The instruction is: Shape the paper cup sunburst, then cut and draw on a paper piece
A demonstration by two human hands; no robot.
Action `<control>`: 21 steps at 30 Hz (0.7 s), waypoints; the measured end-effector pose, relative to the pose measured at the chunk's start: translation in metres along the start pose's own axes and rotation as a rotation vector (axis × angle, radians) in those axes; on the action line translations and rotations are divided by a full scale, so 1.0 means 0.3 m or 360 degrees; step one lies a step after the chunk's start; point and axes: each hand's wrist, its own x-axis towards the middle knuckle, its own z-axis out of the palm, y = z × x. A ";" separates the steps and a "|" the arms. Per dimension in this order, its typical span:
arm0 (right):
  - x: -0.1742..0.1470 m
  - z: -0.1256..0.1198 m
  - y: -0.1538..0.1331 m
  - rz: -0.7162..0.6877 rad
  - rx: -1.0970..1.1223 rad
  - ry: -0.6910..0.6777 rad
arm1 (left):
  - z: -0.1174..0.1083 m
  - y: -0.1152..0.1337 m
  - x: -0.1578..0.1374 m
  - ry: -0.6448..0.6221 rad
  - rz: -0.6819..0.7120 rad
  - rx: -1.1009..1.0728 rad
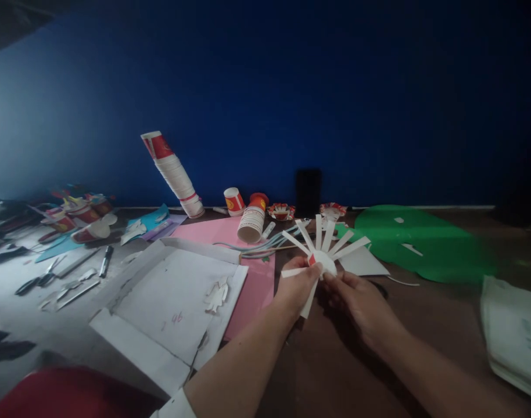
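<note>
A paper cup cut into strips (324, 260) is held up over the brown tabletop, its white strips fanned out around the round base. My left hand (297, 285) grips it from the left, the thumb pressed on the base beside a small red patch. From the right, my right hand (351, 296) pinches the lower edge near the base, fingertips together. Some strips on the near side are partly hidden by my hands. Behind the cut cup lies a white sheet of paper (365, 261).
An open white cardboard box (161, 302) lies left on pink paper (252, 302). Behind stand a leaning stack of cups (173, 177) and more cups (234, 201). Scissors (39, 280) and a marker (106, 261) lie far left. Green paper (422, 244) is at right, near a pale stack (513, 337).
</note>
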 end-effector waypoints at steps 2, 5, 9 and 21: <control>0.000 -0.005 0.002 0.0033 0.0035 -0.0018 | 0.002 0.003 -0.007 -0.0056 0.0000 -0.0041; -0.003 -0.009 -0.010 0.0079 0.0133 -0.0006 | 0.007 0.011 -0.020 -0.0085 0.0020 -0.0107; -0.006 -0.011 -0.035 0.0101 0.0275 0.0024 | 0.007 0.016 -0.024 -0.0044 0.0008 -0.0115; 0.009 -0.035 -0.037 -0.0020 0.0190 0.0108 | 0.011 0.011 -0.017 -0.0079 -0.0047 -0.0029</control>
